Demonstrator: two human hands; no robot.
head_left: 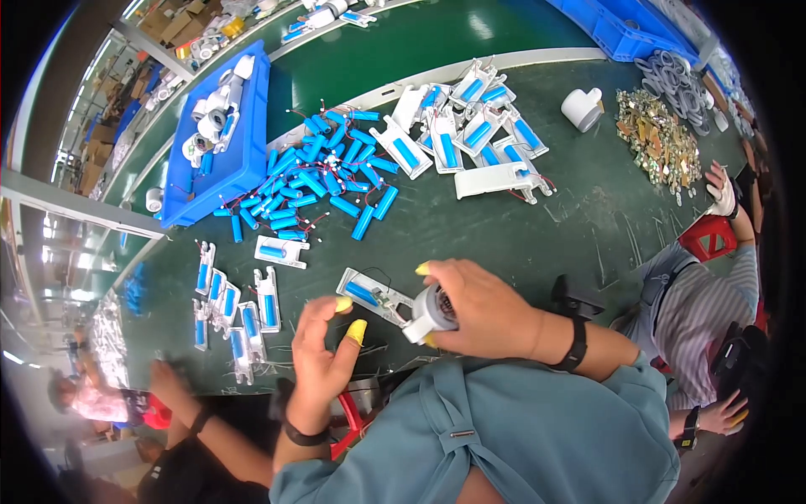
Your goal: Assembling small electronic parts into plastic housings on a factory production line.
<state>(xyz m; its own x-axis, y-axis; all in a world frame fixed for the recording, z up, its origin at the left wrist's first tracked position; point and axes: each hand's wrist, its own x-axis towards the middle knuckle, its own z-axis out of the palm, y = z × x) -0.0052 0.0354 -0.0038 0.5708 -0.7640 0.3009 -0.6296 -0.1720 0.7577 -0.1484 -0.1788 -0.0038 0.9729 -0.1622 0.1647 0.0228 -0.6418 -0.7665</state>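
Observation:
My right hand grips a white round plastic housing with a grey ring, its open end turned toward the palm. Just left of the housing lies a white plastic handle shell on the dark green table, with a blue cylindrical battery and a small circuit board in it. A thin dark wire loops over that shell. My left hand is held near the shell, fingers apart and nothing in them. Yellow covers sit on fingertips of both hands.
A heap of blue batteries lies beyond my hands, beside a blue bin of white housings. White shells with batteries are piled farther back; several more lie left. At right are a white housing, circuit boards, grey rings and co-workers.

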